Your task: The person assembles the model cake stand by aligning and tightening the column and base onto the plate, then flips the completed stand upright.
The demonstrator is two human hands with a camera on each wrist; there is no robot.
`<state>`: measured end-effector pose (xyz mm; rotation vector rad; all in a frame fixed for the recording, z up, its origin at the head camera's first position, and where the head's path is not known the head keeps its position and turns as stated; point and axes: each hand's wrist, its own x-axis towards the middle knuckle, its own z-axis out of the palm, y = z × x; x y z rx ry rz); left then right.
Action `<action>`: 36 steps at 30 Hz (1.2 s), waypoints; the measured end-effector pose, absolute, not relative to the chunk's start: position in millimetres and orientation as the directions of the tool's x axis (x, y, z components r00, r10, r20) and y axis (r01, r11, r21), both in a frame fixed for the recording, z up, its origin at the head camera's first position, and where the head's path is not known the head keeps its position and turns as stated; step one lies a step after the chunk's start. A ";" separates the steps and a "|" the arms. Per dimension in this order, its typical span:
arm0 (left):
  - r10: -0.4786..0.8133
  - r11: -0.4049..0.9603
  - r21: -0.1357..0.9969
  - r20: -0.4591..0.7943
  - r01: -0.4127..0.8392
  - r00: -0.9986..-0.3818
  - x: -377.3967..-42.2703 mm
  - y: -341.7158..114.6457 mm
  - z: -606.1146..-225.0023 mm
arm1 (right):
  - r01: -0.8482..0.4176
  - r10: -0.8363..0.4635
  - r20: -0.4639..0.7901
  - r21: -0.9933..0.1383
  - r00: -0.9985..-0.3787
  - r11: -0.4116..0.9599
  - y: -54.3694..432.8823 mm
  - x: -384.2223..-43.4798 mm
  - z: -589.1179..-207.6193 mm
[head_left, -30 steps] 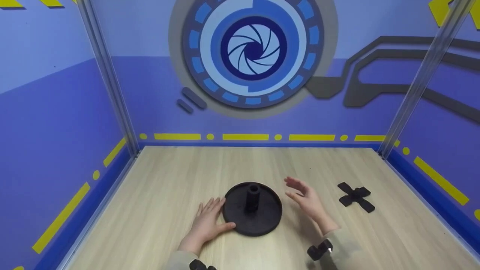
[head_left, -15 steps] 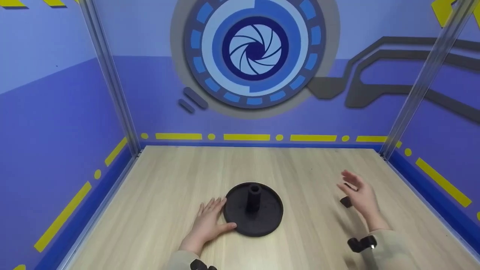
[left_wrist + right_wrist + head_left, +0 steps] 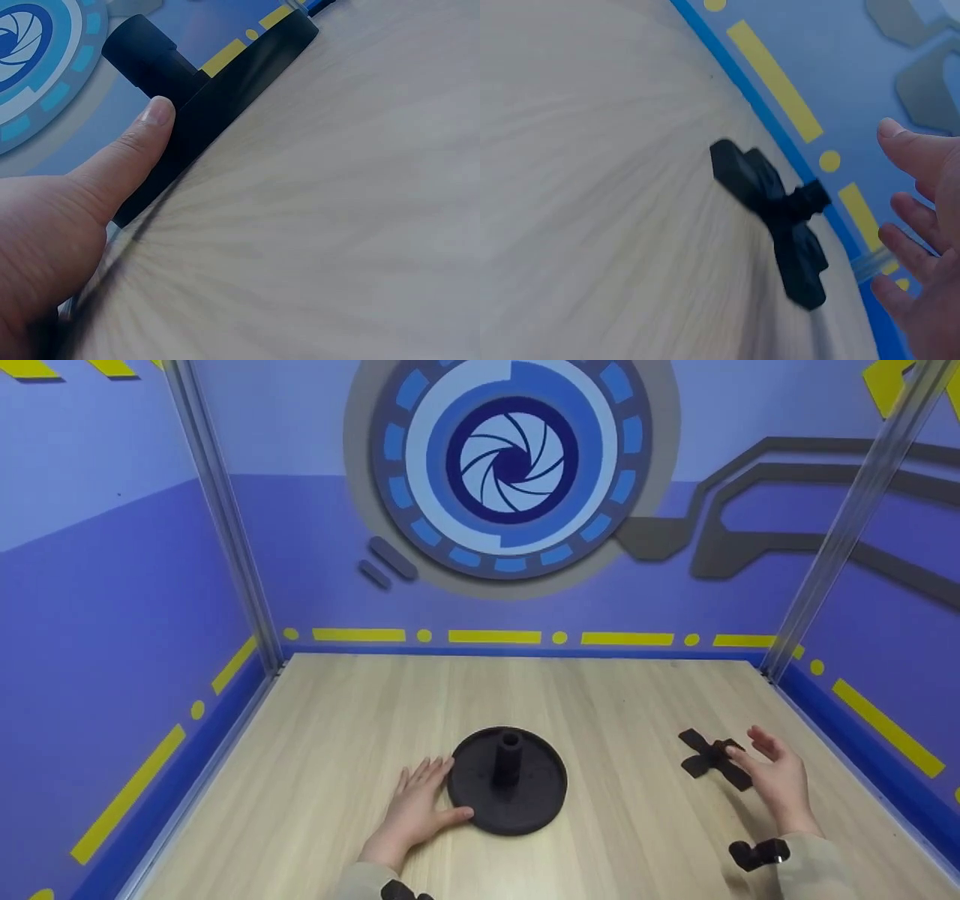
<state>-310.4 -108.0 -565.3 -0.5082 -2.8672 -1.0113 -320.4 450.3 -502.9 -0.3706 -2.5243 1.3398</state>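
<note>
A round black base with a raised rim (image 3: 480,802) lies on the table, and a hollow black post (image 3: 508,765) stands up from it. My left hand (image 3: 415,810) rests at its left side, fingers extended and thumb against the rim; the left wrist view shows the thumb (image 3: 131,154) on the base's edge. Farther right lies a black four-bladed, propeller-like piece (image 3: 711,756) with a short central stub (image 3: 807,201). My right hand (image 3: 780,784) hovers at its right, fingers spread and holding nothing. In the right wrist view, a gap separates the fingers from the piece.
The light wooden tabletop (image 3: 360,697) is bordered by blue panels (image 3: 300,562) at the back and both sides. Metal posts (image 3: 225,525) stand at its back corners. Dark wrist devices (image 3: 759,855) sit at both sleeves.
My right hand has travelled right from beside the base, passed over the bladed piece and come lower to its right side. The left hand and the base stay in place.
</note>
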 end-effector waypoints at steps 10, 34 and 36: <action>0.285 0.719 0.621 0.146 0.312 -0.947 -309.5 -107.5 -564.6 | 0.180 0.327 -0.002 -0.837 -0.945 0.517 462.6 -320.2 -529.8; 0.284 0.721 0.617 0.151 0.315 -0.947 -310.5 -108.2 -564.4 | 0.168 0.320 0.098 -0.686 -0.942 0.707 460.1 -323.8 -544.5; 0.281 0.722 0.617 0.150 0.311 -0.948 -310.8 -107.7 -564.9 | 0.170 0.322 0.099 -0.686 -0.941 0.708 459.6 -323.0 -543.7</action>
